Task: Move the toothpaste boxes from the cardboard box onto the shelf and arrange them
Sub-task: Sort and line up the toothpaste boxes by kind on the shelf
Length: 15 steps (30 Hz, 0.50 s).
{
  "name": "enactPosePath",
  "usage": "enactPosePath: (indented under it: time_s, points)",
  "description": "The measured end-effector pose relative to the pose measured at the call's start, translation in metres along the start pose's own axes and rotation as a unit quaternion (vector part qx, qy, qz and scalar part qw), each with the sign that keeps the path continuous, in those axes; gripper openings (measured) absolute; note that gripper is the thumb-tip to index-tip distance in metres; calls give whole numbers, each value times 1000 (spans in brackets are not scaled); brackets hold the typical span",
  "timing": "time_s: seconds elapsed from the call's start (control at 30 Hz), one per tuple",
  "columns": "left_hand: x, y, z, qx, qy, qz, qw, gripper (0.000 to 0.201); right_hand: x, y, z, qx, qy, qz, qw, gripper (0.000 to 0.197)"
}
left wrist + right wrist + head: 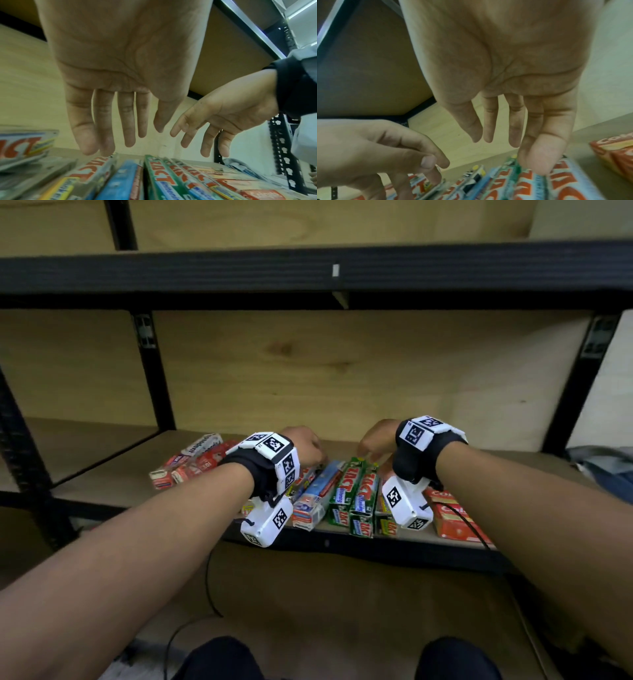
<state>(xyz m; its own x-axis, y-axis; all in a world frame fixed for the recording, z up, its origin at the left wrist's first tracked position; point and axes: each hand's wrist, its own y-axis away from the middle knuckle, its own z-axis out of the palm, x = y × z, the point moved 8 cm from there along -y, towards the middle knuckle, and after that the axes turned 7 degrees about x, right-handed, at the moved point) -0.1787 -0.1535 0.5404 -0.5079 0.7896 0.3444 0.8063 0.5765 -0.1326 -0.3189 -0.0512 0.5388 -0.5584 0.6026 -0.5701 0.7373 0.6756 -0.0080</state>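
Toothpaste boxes lie flat in a row on the wooden shelf: green Zact boxes, a blue box, red ones at the left and red Colgate boxes at the right. My left hand hangs over the far ends of the blue box and its neighbours, fingers straight and holding nothing. My right hand hovers over the green Zact boxes, fingers straight; its little finger seems to touch a box edge. The cardboard box is out of view.
A black upper shelf beam crosses close above the hands. Black uprights stand at the left and right. Grey-blue cloth lies at the shelf's right end. A black cable hangs below the shelf edge.
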Motion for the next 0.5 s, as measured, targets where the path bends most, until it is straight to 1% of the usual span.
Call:
enactPosePath:
  time_s: [0.03,0.07,0.1,0.13,0.17,0.2,0.23,0.27,0.3,0.33,0.37,0.4,0.43,0.47,0.5]
  points:
    - [7,-1,8,-13,7,3,1000,32,9,-7,2,1,39,2,999,17]
    - [13,-1,16,-29,17,5,999,33,25,-18,10,-24,110,9,994,19]
    - [18,-1,24,-43,24,10,999,34,56,-62,20,-43,162,28,986,25]
    - [23,-2,32,-55,28,15,998,34,87,-99,30,-53,209,46,975,36]
    - [27,-2,39,-65,29,18,997,34,106,-114,38,-64,235,64,968,46]
    - [30,-3,45,-74,29,19,997,34,126,-128,44,-74,224,78,969,46]
    - [33,-3,51,-83,27,20,996,35,140,-140,54,-92,211,77,970,38]
    - [35,-4,57,-91,23,22,995,36,145,-134,61,-120,200,81,969,30]
    - [37,-5,62,-96,19,23,995,39,136,-113,64,-140,202,79,966,29]
    - [38,-7,65,-96,17,24,995,43,123,-92,61,-139,210,67,965,33]
    - [38,-9,67,-93,14,24,995,47,132,-101,64,-130,208,74,967,38]
    - [39,-11,69,-88,9,25,996,49,134,-110,69,-139,177,54,973,41]
    - [39,-13,69,-83,1,26,996,51,137,-113,71,-146,175,45,973,38]
    - [39,-15,70,-77,-7,25,997,53,123,-89,66,-146,175,30,973,31]
    - [38,-18,71,-75,-9,23,997,54,104,-66,61,-143,145,10,979,24]
